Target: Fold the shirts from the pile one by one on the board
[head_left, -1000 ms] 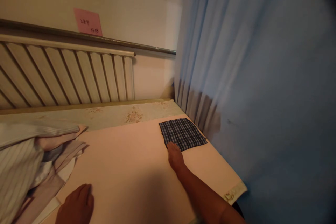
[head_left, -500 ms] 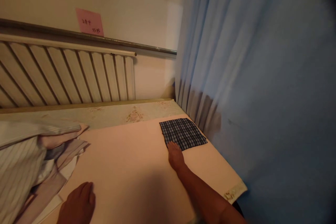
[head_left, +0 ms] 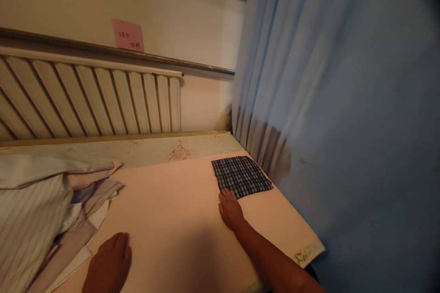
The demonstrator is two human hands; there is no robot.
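Note:
A dark checked cloth (head_left: pixel 242 175), folded into a flat four-sided piece, lies on the pink sheet (head_left: pixel 161 206) near the curtain side. My right hand (head_left: pixel 231 210) is at its near left corner, with the fingers lying extended on the edge of the fabric, not wrapped round it. Lower left, my left hand (head_left: pixel 109 261) is over the pink sheet, palm down and fingers loosely bent, with nothing visible in it. Beside that hand is a loose heap of clothes, with a pale striped garment (head_left: pixel 30 219) on top and mauve fabric (head_left: pixel 74 247) below.
A blue curtain (head_left: pixel 343 123) hangs along the right edge of the surface. Behind stand a white radiator (head_left: pixel 103 96) and the wall, with a pink note (head_left: pixel 129 36) above a rail. Flowered cloth (head_left: pixel 180 150) shows beyond the pink sheet.
The view has shifted slightly, so most things sit a little further right. My right hand stays at the checked cloth's corner, and my left hand stays over the sheet.

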